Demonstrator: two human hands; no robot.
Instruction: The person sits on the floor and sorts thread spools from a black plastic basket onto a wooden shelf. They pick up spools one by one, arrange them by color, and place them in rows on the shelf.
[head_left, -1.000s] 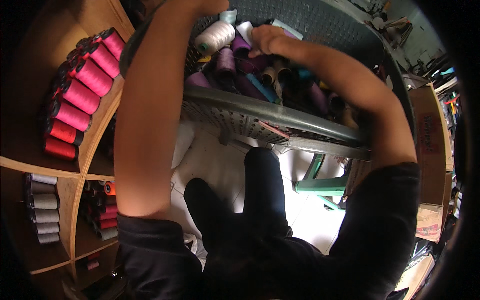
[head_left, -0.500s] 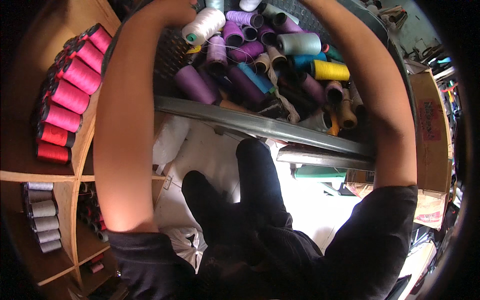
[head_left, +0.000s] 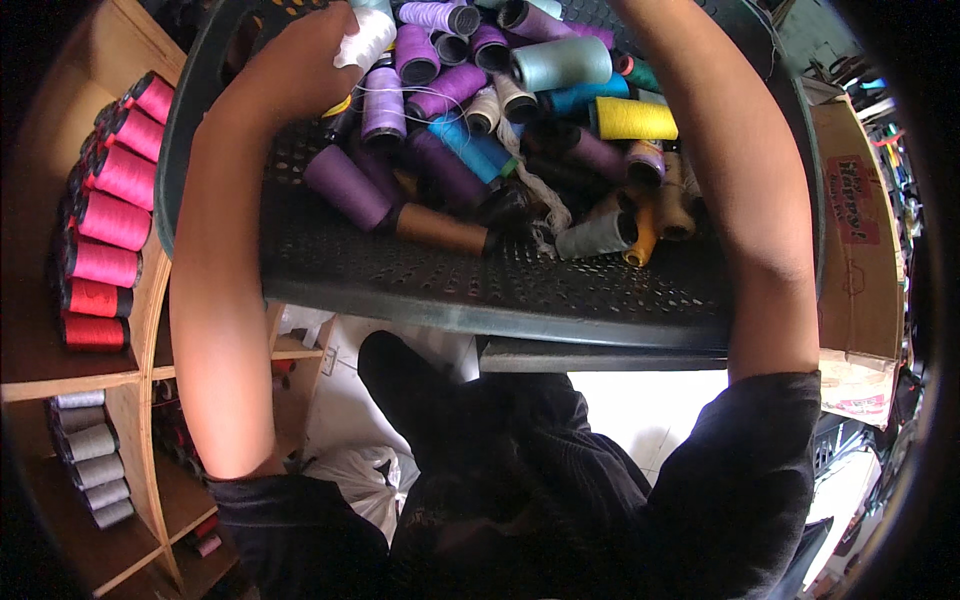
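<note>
A dark perforated plastic basket point(head_left: 400, 275) holds a heap of thread spools between my two arms. At its left side, my left hand point(head_left: 322, 60) is closed around a white thread spool point(head_left: 369, 38). My right forearm point(head_left: 700, 120) reaches over the right side of the basket, and its hand lies beyond the top edge of the picture. In the heap are a yellow spool point(head_left: 636, 119), a pale blue-green spool point(head_left: 562, 63), a large purple spool point(head_left: 346, 187) and a blue spool point(head_left: 465, 148). Loose pale thread curls over the middle spools.
Wooden shelving point(head_left: 150, 330) on the left carries pink spools point(head_left: 112, 220), red spools and grey spools point(head_left: 98, 470). A cardboard box point(head_left: 850, 220) stands to the right. A white plastic bag point(head_left: 365, 485) lies on the floor by my legs.
The basket's front edge has come nearer to me, showing more of its inside. Its spools appear shifted left. My left hand has moved down and left, with the white spool now in its grasp.
</note>
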